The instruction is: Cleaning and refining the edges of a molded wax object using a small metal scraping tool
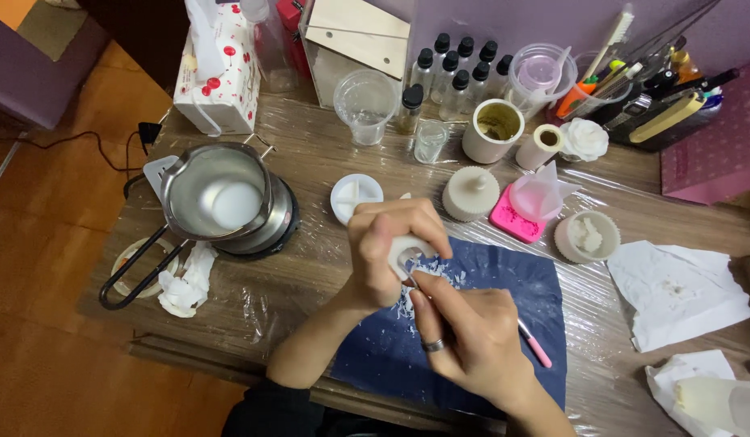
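- White carton (220,81) with red cherry pattern, upright at table's far left corner.
- Magenta box (712,142), flat-sided, at far right edge, partly cut off.

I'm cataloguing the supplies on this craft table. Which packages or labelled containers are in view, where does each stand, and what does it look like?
Carton: far left edge of the table, behind the metal pot; boxy, white with red cherry pattern.
Small bottles: far centre, clustered; clear with black caps, labels not discernible.
Pink box: far right, flat-sided, dotted magenta.
No screens or signs visible.
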